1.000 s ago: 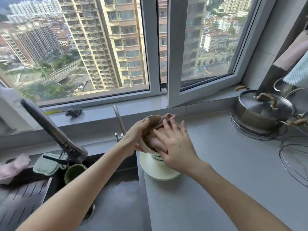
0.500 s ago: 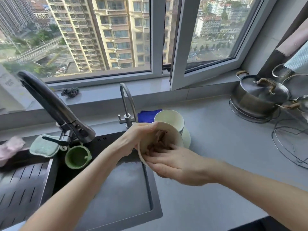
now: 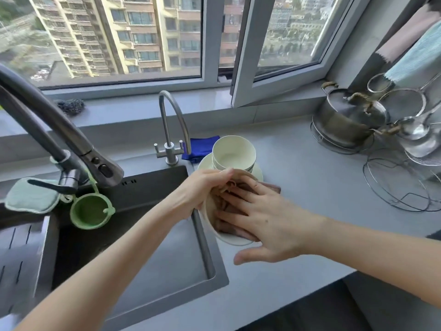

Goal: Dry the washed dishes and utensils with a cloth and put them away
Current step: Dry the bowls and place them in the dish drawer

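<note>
The left hand [image 3: 202, 187] grips a pale bowl [image 3: 230, 240] by its upper rim and holds it tipped on its side, mouth toward the person, just over the edge where the sink [image 3: 143, 235] meets the desk [image 3: 310, 199]. The right hand [image 3: 269, 218] has its fingers spread almost straight and presses a brownish cloth [image 3: 226, 228] flat against the inside of the bowl. It is pushing the cloth rather than clutching it, and the thumb hangs free below the rim. One corner of the cloth spills out over the far side of the bowl.

Just behind the hands, a stack of matching bowls [image 3: 233, 151] stands upright on a plate [image 3: 259, 173] on the desk. The wide lens makes it hard to count them; there may be two or three nested together. Whether they are wet or already wiped cannot be told from here. A folded blue cloth [image 3: 202, 146] lies behind the plate, near the small tap.

By my reading the job is at an early or middle stage. One bowl is being dried on the inside, and its outside may need a wipe as well. The stacked bowls and the plate sit out on the desk, so nothing shown has been put away yet. No utensils lie among these dishes.
</note>
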The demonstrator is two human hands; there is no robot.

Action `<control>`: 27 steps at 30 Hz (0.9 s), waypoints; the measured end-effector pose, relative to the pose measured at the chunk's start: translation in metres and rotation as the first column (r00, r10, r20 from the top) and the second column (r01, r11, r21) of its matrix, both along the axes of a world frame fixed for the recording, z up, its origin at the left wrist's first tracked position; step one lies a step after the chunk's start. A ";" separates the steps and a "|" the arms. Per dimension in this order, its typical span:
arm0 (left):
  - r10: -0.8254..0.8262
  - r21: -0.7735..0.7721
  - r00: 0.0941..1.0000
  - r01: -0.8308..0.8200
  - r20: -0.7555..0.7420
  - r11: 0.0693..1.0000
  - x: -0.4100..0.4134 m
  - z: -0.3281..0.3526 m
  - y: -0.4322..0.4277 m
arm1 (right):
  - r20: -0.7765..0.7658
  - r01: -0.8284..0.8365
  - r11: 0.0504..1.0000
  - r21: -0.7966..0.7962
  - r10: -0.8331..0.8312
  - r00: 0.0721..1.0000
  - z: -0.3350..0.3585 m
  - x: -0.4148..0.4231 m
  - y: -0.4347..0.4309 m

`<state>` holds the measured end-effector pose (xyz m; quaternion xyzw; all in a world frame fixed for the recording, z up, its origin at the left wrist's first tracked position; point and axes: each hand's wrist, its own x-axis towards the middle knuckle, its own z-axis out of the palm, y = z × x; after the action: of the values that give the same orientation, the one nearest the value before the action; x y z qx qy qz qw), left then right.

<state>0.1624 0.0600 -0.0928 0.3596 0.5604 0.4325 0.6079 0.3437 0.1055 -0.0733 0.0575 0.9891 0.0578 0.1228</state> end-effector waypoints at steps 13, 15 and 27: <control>0.341 -0.138 0.891 -0.313 0.301 0.940 0.008 -0.017 0.004 | -0.504 0.407 0.835 -0.370 -0.548 0.667 -0.028 -0.038 -0.058; 0.236 -0.130 0.934 -0.208 0.267 0.970 0.000 -0.019 0.003 | -0.599 0.329 0.910 -0.253 -0.414 0.685 -0.036 -0.030 -0.053; 0.109 0.072 0.980 -0.123 0.167 0.990 0.027 -0.042 -0.003 | -0.678 0.243 0.970 0.014 -0.169 0.715 -0.066 0.003 -0.010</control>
<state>0.1895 0.0569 -0.1347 0.3144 0.5105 0.5178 0.6102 0.3467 0.0951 -0.1394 0.1905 0.9495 0.0693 -0.2396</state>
